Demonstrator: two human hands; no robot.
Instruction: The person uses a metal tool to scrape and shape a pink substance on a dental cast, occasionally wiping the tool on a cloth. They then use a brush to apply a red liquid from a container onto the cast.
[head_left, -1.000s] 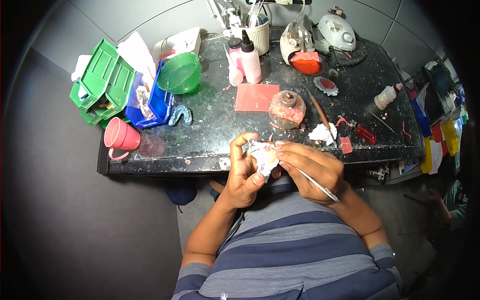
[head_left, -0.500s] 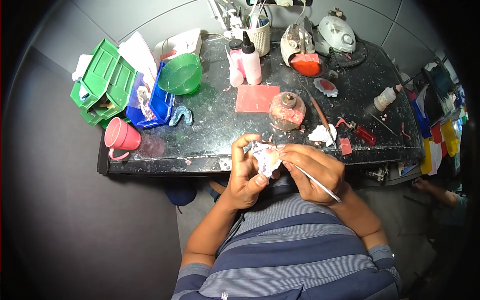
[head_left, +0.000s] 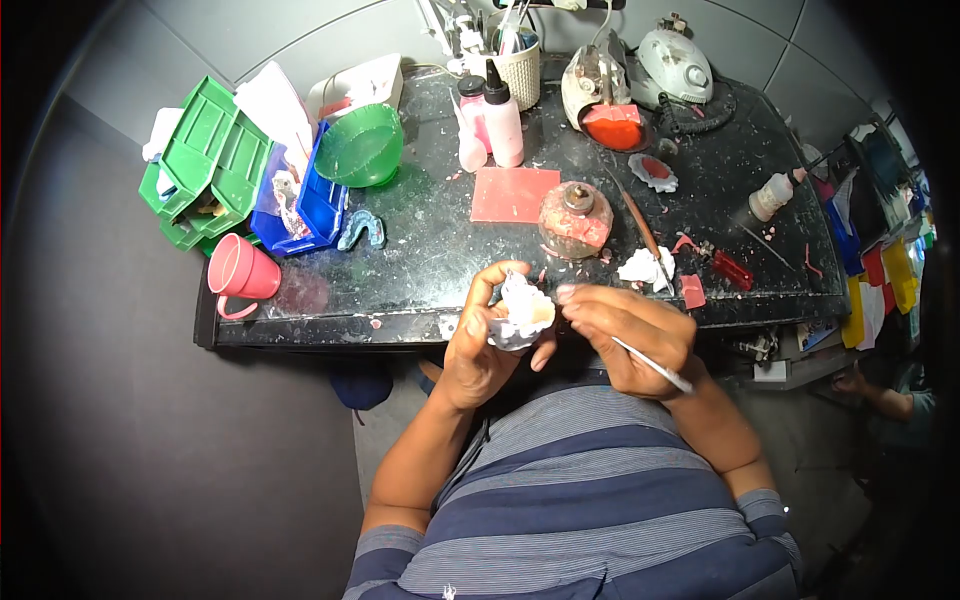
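In my left hand [head_left: 478, 345] I hold a white plaster dental cast [head_left: 522, 312] with a beige patch on it. My fingers curl round its sides, just past the bench's front edge. My right hand [head_left: 635, 338] grips a thin, pale-handled tool [head_left: 645, 362] like a pen; the handle points down to the right. The tool's tip is hidden by the fingers, which are a small gap to the right of the cast.
On the dark bench stand a glass spirit burner [head_left: 575, 222], a pink wax sheet [head_left: 516, 195], a wax knife [head_left: 640, 222], a red-handled tool [head_left: 731, 270], pink bottles [head_left: 503, 130], a green bowl [head_left: 360, 147] and a pink mug [head_left: 245, 272]. Another person's arm [head_left: 885, 398] shows far right.
My left hand has turned the cast, showing another side of it. My right hand has drawn slightly right, away from the cast, with the tool still in it.
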